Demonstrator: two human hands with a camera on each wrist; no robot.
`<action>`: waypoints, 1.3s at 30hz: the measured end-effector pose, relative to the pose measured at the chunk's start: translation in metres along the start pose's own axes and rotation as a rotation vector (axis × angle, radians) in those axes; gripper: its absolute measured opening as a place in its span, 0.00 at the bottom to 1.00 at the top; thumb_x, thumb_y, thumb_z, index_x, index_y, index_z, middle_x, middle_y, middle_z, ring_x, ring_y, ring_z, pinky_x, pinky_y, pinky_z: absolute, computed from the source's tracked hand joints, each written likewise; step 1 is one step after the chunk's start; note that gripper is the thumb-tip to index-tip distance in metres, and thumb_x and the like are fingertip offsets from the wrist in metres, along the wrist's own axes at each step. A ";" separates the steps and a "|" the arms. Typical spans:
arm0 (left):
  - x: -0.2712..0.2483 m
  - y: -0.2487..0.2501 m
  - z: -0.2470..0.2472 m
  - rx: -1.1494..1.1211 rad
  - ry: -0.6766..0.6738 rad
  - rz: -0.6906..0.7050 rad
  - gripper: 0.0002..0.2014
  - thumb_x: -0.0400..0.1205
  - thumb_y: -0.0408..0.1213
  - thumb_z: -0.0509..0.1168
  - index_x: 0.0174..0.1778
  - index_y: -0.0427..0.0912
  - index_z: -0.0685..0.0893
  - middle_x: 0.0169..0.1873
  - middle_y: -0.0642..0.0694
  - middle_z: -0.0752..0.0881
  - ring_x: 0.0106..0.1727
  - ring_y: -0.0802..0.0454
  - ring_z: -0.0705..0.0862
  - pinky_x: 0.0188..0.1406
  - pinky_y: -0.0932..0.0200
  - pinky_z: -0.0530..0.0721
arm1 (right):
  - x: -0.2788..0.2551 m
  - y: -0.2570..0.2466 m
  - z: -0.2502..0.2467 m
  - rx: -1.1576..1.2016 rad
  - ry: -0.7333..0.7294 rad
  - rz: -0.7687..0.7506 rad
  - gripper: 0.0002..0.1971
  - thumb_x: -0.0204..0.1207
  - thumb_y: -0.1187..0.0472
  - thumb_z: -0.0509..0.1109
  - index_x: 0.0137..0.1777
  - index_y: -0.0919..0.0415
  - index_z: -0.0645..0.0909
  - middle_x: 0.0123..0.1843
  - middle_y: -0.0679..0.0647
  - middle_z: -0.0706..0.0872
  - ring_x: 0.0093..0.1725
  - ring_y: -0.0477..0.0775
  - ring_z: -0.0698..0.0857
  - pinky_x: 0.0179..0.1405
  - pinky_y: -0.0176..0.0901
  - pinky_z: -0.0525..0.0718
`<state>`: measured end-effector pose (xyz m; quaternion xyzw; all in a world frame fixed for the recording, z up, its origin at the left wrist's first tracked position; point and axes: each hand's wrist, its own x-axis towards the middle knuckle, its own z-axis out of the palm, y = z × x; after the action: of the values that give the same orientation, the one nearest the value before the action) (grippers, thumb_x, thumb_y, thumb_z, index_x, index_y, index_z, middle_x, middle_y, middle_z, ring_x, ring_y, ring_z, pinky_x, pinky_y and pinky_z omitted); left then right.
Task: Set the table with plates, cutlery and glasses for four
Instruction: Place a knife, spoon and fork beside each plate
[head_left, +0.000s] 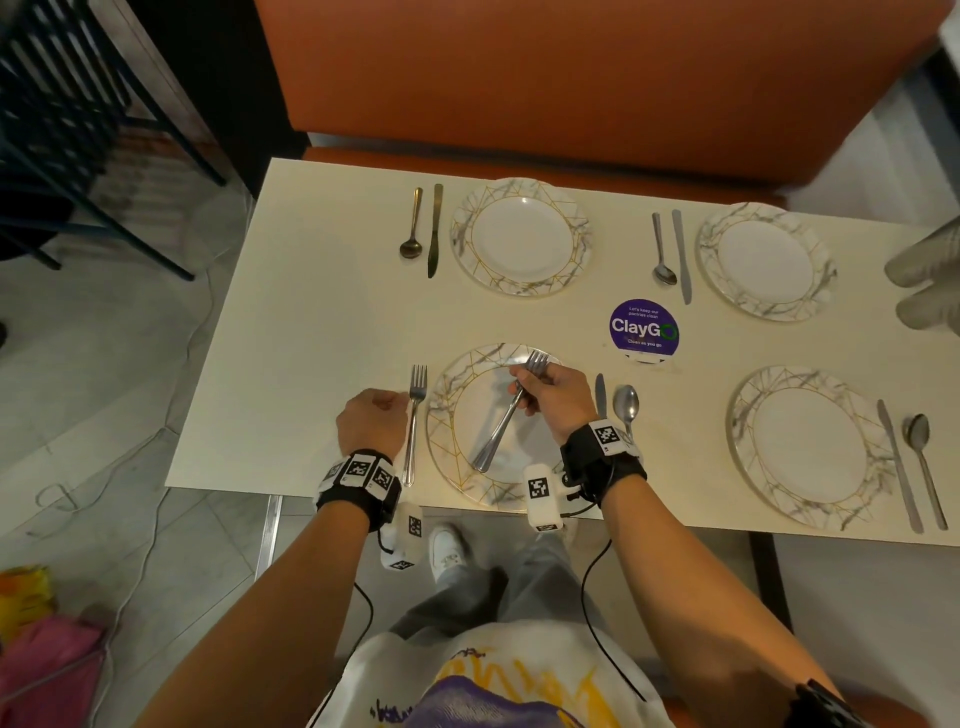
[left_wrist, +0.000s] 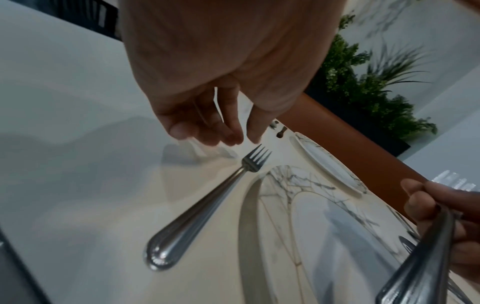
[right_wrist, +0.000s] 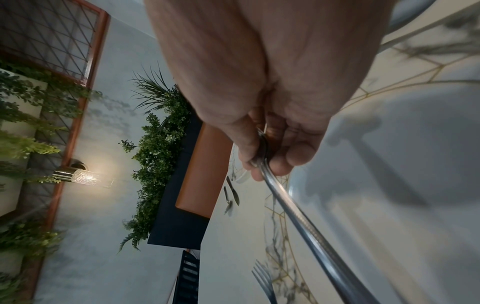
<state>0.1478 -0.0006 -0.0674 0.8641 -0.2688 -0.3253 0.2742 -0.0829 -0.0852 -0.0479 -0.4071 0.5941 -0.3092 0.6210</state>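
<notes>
Four marbled plates are on the cream table (head_left: 322, 322). My right hand (head_left: 545, 395) grips a fork (head_left: 501, 426) by its neck and holds it slanted over the near-left plate (head_left: 452, 415), tines pointing away; the grip also shows in the right wrist view (right_wrist: 270, 164). Another fork (head_left: 414, 426) lies flat just left of that plate. My left hand (head_left: 371, 421) hovers beside this fork. Its fingers (left_wrist: 231, 137) hang loosely curled above the tines (left_wrist: 255, 160) and hold nothing. A knife (head_left: 601, 395) and spoon (head_left: 626, 405) lie right of the plate.
The near-right plate (head_left: 810, 447), far-left plate (head_left: 522, 236) and far-right plate (head_left: 766, 260) each have a knife and spoon beside them. A purple ClayGo sticker (head_left: 644, 330) sits mid-table. An orange bench (head_left: 571, 78) runs behind. Blurred grey shapes (head_left: 924, 280) stand at the right edge.
</notes>
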 end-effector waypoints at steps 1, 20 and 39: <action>-0.003 0.007 0.000 -0.009 0.033 0.041 0.08 0.85 0.44 0.70 0.55 0.45 0.90 0.48 0.49 0.90 0.51 0.49 0.88 0.48 0.57 0.81 | -0.001 -0.002 -0.002 -0.006 0.001 -0.003 0.07 0.82 0.65 0.72 0.54 0.68 0.89 0.36 0.58 0.90 0.31 0.53 0.80 0.29 0.40 0.78; -0.103 0.152 0.140 -0.058 -0.661 0.386 0.10 0.73 0.47 0.84 0.44 0.47 0.94 0.37 0.49 0.93 0.39 0.52 0.91 0.47 0.56 0.90 | -0.001 -0.022 -0.143 0.016 0.173 -0.040 0.12 0.71 0.54 0.83 0.40 0.64 0.90 0.30 0.59 0.89 0.26 0.54 0.82 0.29 0.47 0.82; -0.189 0.239 0.303 -0.495 -0.693 -0.066 0.11 0.85 0.35 0.74 0.60 0.35 0.93 0.43 0.43 0.93 0.44 0.47 0.89 0.55 0.40 0.93 | 0.054 -0.030 -0.358 -0.040 0.020 0.008 0.05 0.81 0.68 0.72 0.48 0.65 0.90 0.40 0.61 0.92 0.33 0.53 0.85 0.36 0.44 0.85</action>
<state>-0.2570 -0.1380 -0.0275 0.6200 -0.2308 -0.6597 0.3564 -0.4289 -0.1960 -0.0350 -0.4140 0.6078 -0.2989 0.6082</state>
